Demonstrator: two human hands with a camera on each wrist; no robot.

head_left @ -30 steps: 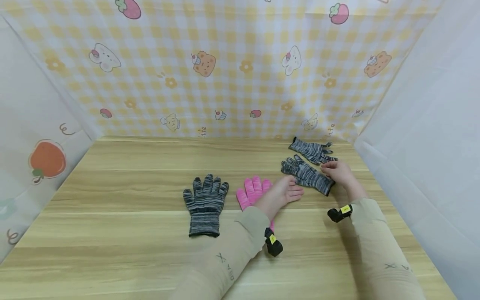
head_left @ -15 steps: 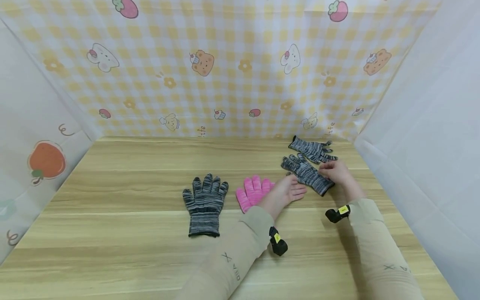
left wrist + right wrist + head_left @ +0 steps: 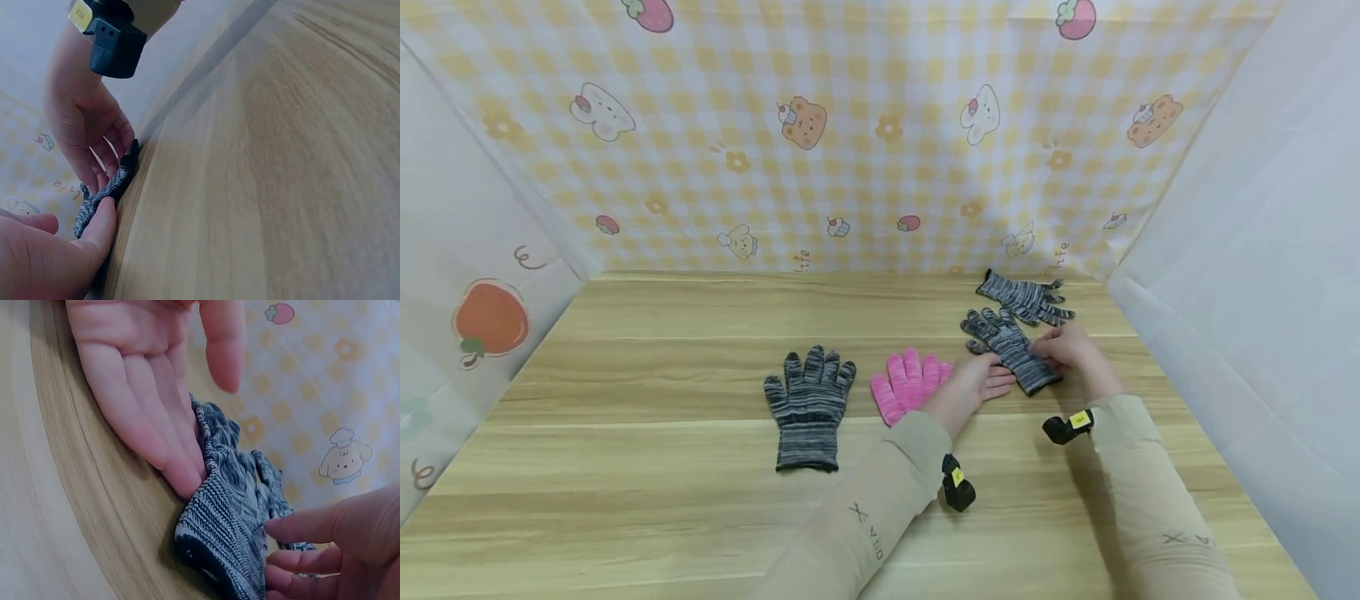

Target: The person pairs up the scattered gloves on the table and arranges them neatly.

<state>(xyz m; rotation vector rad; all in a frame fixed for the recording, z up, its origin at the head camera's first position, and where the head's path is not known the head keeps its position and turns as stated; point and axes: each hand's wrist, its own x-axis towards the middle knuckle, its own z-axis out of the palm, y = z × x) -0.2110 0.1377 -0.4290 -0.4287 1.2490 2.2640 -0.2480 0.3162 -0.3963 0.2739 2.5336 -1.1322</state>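
A grey-and-black knit glove (image 3: 1011, 348) lies at the right of the table, tilted, its dark cuff towards me. My left hand (image 3: 967, 388) lies along its left edge, fingers fairly straight and touching it. From the other side, my right hand (image 3: 1071, 348) touches the glove's edge near the cuff; the right wrist view shows the thumb and fingers (image 3: 300, 569) of this hand against the knit, not curled round it. Just behind lies a second grey-and-black glove (image 3: 1026, 297), fingers to the right. A pink glove (image 3: 906, 383) is partly hidden under my left forearm.
Another grey-and-black glove (image 3: 812, 408) lies flat left of the pink one, fingers pointing away. A yellow checked cloth (image 3: 850, 150) hangs along the back edge of the wooden table (image 3: 647, 358). White cloth walls (image 3: 1262, 275) stand at both sides.
The front glove at the right has turned, its cuff swinging left and its fingers pointing more away from me. My right hand has shifted slightly left with it; my left hand moved slightly right.
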